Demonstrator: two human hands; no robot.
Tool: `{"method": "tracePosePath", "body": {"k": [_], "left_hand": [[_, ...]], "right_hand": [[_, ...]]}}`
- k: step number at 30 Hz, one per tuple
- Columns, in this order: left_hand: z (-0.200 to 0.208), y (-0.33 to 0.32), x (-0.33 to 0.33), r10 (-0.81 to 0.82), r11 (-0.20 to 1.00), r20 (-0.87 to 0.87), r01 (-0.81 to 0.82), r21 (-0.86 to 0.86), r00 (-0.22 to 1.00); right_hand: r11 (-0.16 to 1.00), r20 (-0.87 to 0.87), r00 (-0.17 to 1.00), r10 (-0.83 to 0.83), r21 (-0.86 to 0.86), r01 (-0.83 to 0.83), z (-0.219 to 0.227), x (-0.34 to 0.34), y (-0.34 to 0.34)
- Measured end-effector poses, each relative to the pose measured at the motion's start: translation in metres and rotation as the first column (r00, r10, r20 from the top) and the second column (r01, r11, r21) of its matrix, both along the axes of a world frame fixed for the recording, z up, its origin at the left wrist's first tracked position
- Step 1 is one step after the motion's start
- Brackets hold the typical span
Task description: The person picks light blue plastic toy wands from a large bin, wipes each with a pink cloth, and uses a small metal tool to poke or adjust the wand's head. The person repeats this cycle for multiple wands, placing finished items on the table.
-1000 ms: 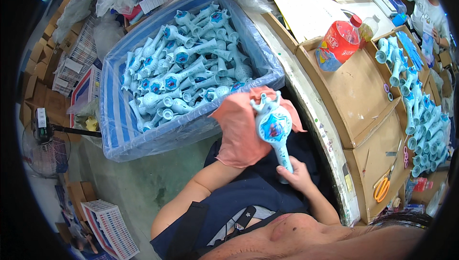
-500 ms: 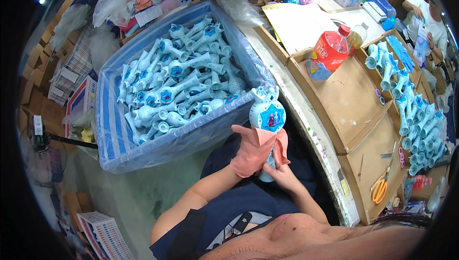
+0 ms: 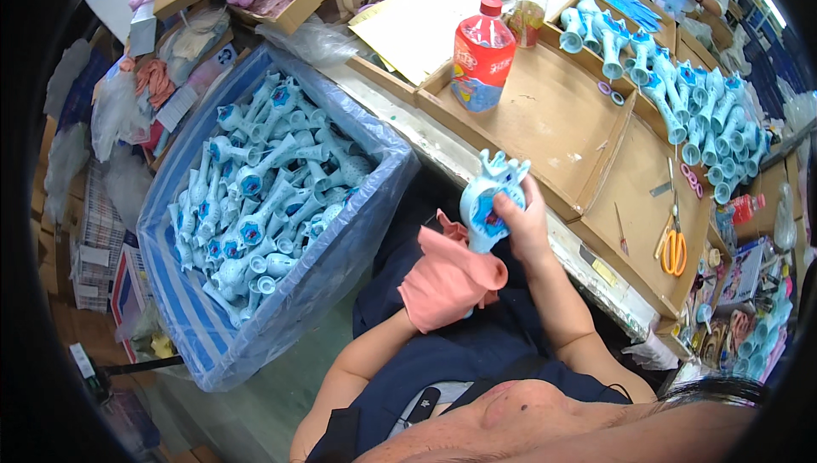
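Pink cloth (image 3: 438, 280) round wand (image 3: 483, 189) — table edge (image 3: 428, 133) seems near.

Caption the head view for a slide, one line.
Left hand under a pink cloth and bare right hand hold a light-blue toy wand near a bin of similar wands.

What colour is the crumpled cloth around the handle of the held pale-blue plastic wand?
The cloth is plain salmon pink, best seen in the head view.
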State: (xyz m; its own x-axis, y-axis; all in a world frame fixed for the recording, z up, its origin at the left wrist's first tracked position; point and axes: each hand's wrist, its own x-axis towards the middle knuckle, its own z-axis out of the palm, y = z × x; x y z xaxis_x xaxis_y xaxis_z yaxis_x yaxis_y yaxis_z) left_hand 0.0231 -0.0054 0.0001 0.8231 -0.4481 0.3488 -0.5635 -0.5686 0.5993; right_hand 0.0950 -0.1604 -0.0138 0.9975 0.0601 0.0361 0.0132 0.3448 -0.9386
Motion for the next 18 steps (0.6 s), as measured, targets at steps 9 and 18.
{"method": "tracePosePath", "body": {"k": [9, 18], "left_hand": [[-0.003, 0.003, 0.0, -0.345, 0.881, -0.558, 0.056, -0.469, 0.754], [0.002, -0.013, -0.002, 0.136, 0.985, -0.196, -0.154, -0.079, 0.971]], "right_hand": [[0.922, -0.181, 0.982, 0.054, 0.386, 0.021, -0.001, 0.012, -0.002], [0.976, -0.07, 0.997, -0.024, 0.212, 0.039, -0.002, -0.007, -0.002]]}}
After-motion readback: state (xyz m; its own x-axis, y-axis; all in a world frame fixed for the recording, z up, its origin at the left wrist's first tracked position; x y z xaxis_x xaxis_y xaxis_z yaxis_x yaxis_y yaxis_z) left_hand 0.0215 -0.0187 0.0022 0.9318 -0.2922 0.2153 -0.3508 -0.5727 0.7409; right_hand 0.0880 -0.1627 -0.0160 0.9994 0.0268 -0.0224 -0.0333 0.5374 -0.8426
